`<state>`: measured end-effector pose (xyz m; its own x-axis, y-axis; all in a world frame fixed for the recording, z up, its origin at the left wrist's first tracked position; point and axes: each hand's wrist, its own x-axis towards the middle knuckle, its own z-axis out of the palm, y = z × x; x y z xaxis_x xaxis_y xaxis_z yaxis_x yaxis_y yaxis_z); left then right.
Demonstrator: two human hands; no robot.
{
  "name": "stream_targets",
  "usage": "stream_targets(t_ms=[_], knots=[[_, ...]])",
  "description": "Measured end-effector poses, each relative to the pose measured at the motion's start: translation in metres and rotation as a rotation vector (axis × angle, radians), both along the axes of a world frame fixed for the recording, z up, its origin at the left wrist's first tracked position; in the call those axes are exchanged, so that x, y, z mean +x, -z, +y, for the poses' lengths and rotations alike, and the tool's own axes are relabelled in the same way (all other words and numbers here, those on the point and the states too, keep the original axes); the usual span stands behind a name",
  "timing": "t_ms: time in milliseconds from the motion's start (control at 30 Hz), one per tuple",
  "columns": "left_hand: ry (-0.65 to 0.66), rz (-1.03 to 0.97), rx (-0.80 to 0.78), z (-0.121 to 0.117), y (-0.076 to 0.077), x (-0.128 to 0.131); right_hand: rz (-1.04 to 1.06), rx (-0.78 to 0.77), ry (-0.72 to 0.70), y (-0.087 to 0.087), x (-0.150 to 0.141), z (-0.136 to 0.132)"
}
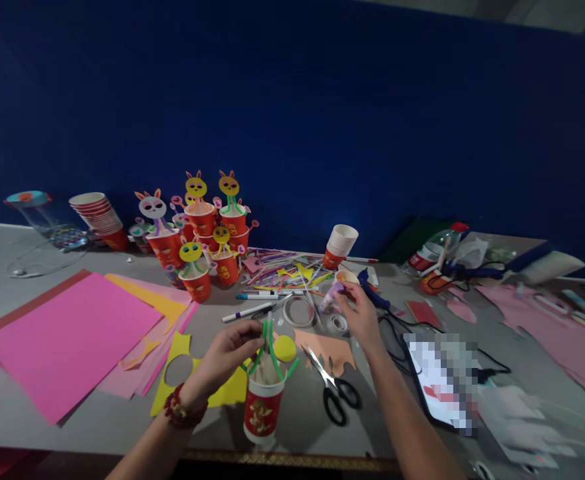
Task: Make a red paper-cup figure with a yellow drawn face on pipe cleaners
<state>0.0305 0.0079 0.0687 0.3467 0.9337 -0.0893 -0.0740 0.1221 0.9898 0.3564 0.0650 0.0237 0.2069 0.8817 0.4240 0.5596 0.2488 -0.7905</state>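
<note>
My left hand, with a red bead bracelet at the wrist, pinches the green straws that stick up out of a red paper cup near the table's front edge. A yellow paper disc sits at the straws. My right hand reaches further back and closes on a small purple-and-white glue bottle. Black-handled scissors lie between my arms, beside an orange paper cut-out.
Finished red cups with paper animal heads cluster at the back. Pink paper sheets lie left, a yellow cut sheet beside them. Cup stacks, loose straws, tape rings, a tablet and a bottle stand around.
</note>
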Motion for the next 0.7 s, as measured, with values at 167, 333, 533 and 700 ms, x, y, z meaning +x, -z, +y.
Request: stream_targets(t_ms=[167,333,533,700], knots=[[0.023,-0.035,-0.009,0.0,0.0,0.001,-0.104,0.005,0.012,-0.001,-0.001,-0.004],[0.007,-0.028,-0.009,0.001,-0.003,0.001,-0.237,-0.009,0.012,-0.013,-0.001,-0.007],[0.006,-0.003,0.007,0.001,-0.004,0.0,-0.348,-0.016,0.007,-0.022,-0.004,-0.008],[0.039,-0.02,-0.004,0.002,0.001,0.0,-0.443,0.019,0.063,-0.014,-0.002,-0.007]])
